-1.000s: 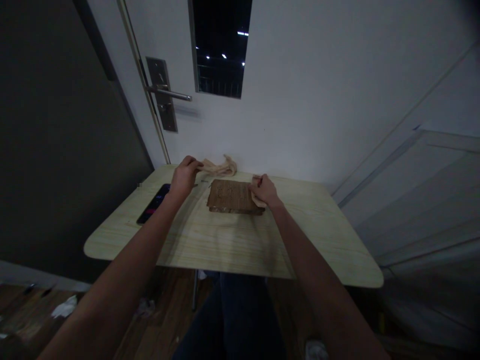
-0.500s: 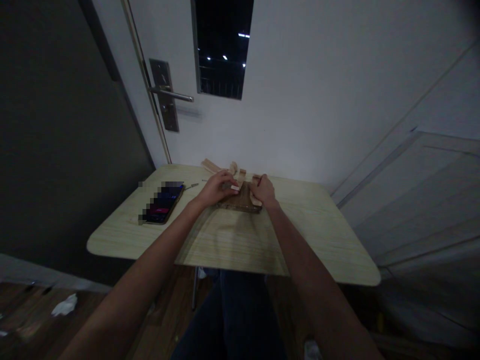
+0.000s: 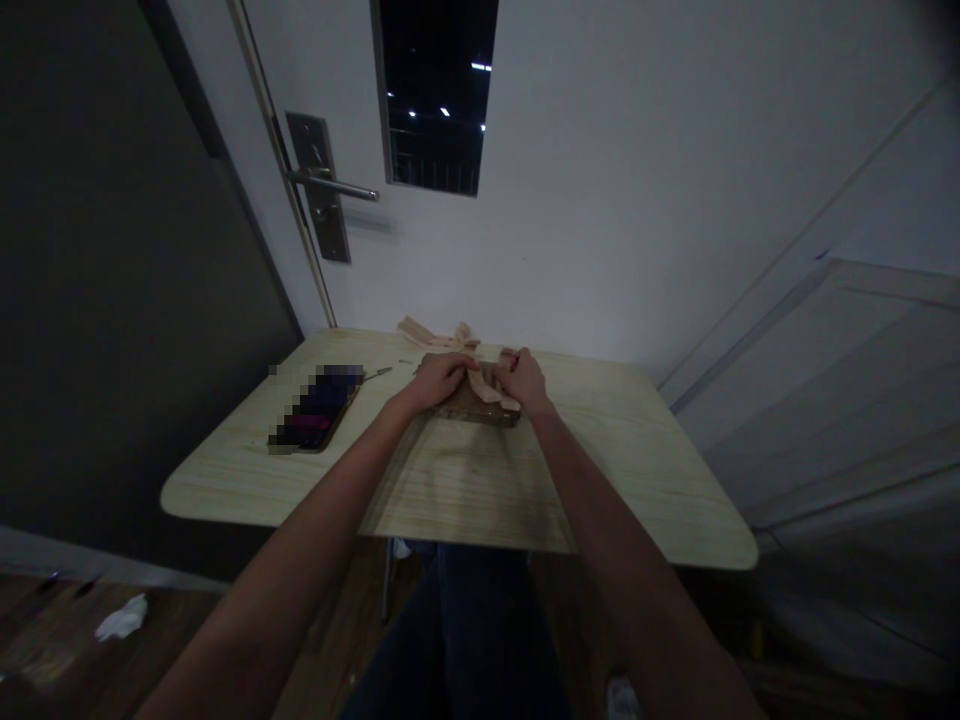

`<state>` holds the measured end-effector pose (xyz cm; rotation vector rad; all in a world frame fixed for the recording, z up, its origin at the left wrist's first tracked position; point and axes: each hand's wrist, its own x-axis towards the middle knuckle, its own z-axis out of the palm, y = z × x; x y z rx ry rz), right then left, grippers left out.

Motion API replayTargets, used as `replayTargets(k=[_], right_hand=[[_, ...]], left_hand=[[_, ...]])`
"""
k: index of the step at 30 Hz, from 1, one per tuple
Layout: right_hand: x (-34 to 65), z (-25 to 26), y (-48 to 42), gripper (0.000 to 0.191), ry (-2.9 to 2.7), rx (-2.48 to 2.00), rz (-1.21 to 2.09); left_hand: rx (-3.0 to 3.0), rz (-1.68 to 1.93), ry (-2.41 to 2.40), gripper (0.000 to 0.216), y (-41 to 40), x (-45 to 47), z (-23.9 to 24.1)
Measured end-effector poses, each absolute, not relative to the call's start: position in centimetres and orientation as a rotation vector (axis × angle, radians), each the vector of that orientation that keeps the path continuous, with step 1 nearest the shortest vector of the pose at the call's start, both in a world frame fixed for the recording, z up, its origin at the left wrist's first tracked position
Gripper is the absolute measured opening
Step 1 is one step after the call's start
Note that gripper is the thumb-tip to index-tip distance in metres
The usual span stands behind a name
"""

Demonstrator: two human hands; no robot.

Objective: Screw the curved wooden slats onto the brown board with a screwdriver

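Note:
A flat brown box or block (image 3: 466,405) lies on the table between my hands, its surface slightly shiny. Across its top runs a beige ribbon (image 3: 484,388), bent and partly covered by my fingers. My left hand (image 3: 441,380) rests over the box's left part, its fingertips pinched on the ribbon. On the right side, my right hand (image 3: 525,381) has its fingers closed on the ribbon too, near a strip standing up behind them. More beige ribbon (image 3: 427,333) lies loose and crumpled behind the box.
A phone (image 3: 319,408), partly pixelated, lies on the pale wooden table (image 3: 637,460) to the left. Beside it is a small thin pen-like item (image 3: 379,373). Behind the table stands a white door with a metal handle (image 3: 334,186). White crumpled paper (image 3: 121,617) lies on the floor.
My left hand has lowered toward the box and turned its fingers down. The ribbon strip that stood up in the middle now lies across the box top. My right hand stays nearly in place.

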<state>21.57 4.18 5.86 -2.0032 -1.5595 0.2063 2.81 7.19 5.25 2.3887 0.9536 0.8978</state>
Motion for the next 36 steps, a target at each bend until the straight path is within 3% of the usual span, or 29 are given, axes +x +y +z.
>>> replayTargets(k=[7,14,21,25,36], right_hand=[[21.5,5.7,4.2,0.022,-1.541,-1.975,0.214],[21.6,5.7,4.4,0.024,-1.534,-1.948,0.245],[22.3,4.9,5.1,0.017,-1.564,-1.862,0.287],[22.7,4.5,5.6,0.006,-1.563,-1.822,0.311],[23.4,5.2,5.0,0.007,-1.580,-1.783,0.385]], left_hand=[[2.438,0.731,1.170,0.043,6.7,3.4,5.6],[2.308,0.500,1.161,0.071,6.6,3.2,7.0],[2.299,0.337,1.176,0.067,5.9,3.4,7.7],[2.299,0.398,1.162,0.064,6.3,3.4,6.9],[2.396,0.571,1.009,0.052,7.2,3.0,7.3]])
